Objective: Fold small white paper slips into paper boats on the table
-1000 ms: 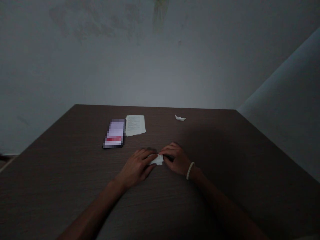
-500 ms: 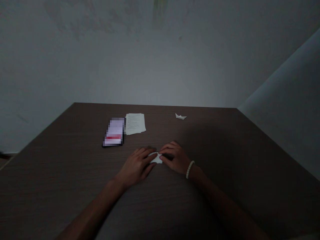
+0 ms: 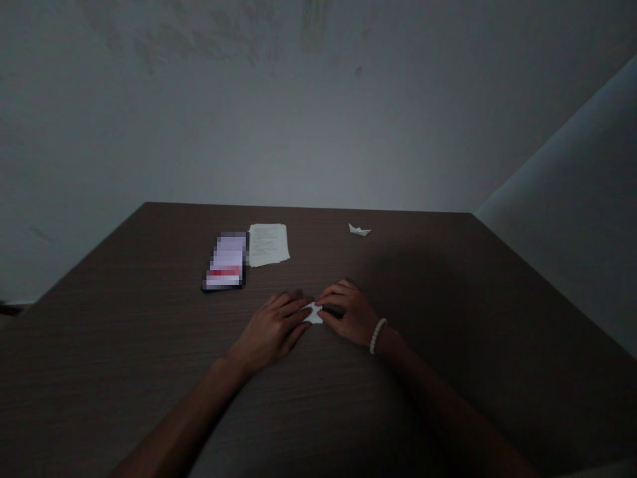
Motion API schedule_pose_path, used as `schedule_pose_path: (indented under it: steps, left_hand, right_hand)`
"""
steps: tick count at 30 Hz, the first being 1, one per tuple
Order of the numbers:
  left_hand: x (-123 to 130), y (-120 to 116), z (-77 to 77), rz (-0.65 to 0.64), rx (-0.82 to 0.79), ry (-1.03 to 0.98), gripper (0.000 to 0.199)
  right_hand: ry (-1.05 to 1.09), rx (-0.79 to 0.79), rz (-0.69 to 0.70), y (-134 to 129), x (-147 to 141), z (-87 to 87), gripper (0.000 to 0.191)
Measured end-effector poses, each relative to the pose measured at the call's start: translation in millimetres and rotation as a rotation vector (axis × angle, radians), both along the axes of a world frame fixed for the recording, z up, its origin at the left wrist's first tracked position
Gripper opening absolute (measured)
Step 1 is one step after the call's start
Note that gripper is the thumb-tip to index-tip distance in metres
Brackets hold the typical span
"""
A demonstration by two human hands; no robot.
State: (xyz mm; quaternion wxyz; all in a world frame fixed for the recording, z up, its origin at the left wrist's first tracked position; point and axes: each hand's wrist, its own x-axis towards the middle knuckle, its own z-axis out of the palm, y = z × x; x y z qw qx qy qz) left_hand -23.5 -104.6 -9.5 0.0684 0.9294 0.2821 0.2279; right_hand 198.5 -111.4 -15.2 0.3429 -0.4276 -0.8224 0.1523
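A small piece of folded white paper (image 3: 314, 315) lies on the table between my hands, partly covered by my fingers. From the left, my left hand (image 3: 273, 330) presses it down, the fingers laid over its left part and the thumb at its lower edge. My right hand (image 3: 351, 315), with a beaded bracelet at the wrist, has its thumb and fingertips closed on the paper's right edge. The fingertips of both hands nearly meet at the paper's upper edge. The paper's exact folds are too small to make out.
A phone (image 3: 226, 261) with a lit, blurred screen lies left of my hands, against a stack of printed paper sheets (image 3: 267, 244). Toward the back stands a small white paper boat (image 3: 359, 230). The brown table (image 3: 149, 279) meets a grey wall (image 3: 318, 146) behind.
My left fingers have shifted slightly over the paper, covering more of its left end. My right hand stays at the right edge. The whole view has moved slightly.
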Motion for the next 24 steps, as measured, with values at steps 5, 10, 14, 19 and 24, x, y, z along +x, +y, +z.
schedule_pose_path:
  steps: [5,10,14,19,24]
  left_hand:
    - [0.8,-0.9,3.3,0.002,-0.001,0.013,0.028]
    - [0.6,0.6,0.4,0.004,-0.034,-0.002,0.029]
    - [0.3,1.5,-2.2,0.011,-0.029,-0.022,0.030]
    - [0.8,0.1,0.5,0.016,-0.036,0.004,0.032]
    - [0.9,0.4,-0.6,0.014,-0.013,0.020,0.031]
  right_hand:
    - [-0.001,-0.001,-0.003,-0.1,0.6,0.1,0.013]
    - [-0.005,0.005,0.002,0.2,0.7,-0.8,0.013]
    - [-0.017,0.001,-0.003,0.4,0.4,-1.8,0.014]
    - [-0.023,0.005,-0.002,0.3,0.7,-2.1,0.014]
    - [-0.034,-0.006,-0.003,-0.7,1.2,0.1,0.015]
